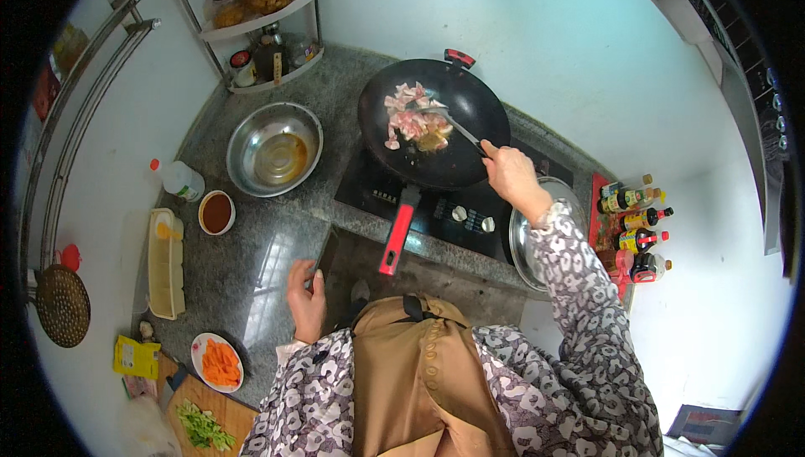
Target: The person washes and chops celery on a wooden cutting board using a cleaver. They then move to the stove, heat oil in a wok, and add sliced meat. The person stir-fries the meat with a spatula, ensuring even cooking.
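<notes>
My right hand [513, 173] is closed round the handle of a metal spatula [459, 128], whose blade rests among the raw-looking sliced meat [412, 117]. The pale pink pieces lie on the left side of a black wok [470, 168], with a browner patch near the spatula. The wok sits on a dark cooktop [356, 180], its red and black handle [397, 235] pointing toward me. Near the counter's edge, my left hand [307, 302] hangs with loosely bent fingers, thumb apart, and no object shows in it.
A steel bowl [243, 173] with a little liquid stands left of the wok, beside a bowl of red-brown sauce [217, 213]. Sliced carrots [220, 363] and chopped greens [204, 426] are nearer me. Right are a round metal lid [521, 247] and several sauce bottles [641, 219].
</notes>
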Action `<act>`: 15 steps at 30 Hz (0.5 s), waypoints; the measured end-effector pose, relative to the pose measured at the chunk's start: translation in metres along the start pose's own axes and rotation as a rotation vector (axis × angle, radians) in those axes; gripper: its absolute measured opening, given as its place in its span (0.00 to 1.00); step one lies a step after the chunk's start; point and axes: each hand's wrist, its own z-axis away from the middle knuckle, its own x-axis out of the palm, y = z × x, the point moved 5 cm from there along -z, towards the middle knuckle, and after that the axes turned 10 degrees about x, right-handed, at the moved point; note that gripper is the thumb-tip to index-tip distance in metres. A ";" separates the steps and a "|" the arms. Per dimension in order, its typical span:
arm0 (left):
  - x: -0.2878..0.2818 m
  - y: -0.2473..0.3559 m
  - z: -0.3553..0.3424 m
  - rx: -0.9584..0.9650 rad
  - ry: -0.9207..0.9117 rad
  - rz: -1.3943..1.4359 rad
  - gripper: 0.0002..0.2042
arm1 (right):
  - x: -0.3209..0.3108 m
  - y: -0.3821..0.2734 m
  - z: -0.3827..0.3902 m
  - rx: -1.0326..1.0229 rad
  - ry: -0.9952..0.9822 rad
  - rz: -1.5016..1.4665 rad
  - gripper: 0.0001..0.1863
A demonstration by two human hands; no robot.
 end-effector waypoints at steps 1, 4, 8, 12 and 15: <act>0.001 -0.003 0.001 0.003 0.005 -0.013 0.12 | -0.009 -0.002 0.003 -0.024 -0.018 0.024 0.17; 0.007 0.002 -0.001 -0.006 -0.007 -0.009 0.12 | -0.055 0.018 0.018 0.023 -0.120 -0.025 0.18; 0.014 0.007 -0.005 0.003 0.001 0.008 0.12 | -0.127 0.026 0.059 -0.032 -0.123 0.002 0.18; 0.017 0.006 -0.004 0.039 0.019 0.012 0.12 | -0.127 0.027 0.080 -0.058 -0.221 0.016 0.18; 0.024 0.006 -0.005 0.067 0.004 0.019 0.12 | -0.081 0.029 0.074 -0.049 -0.161 -0.032 0.17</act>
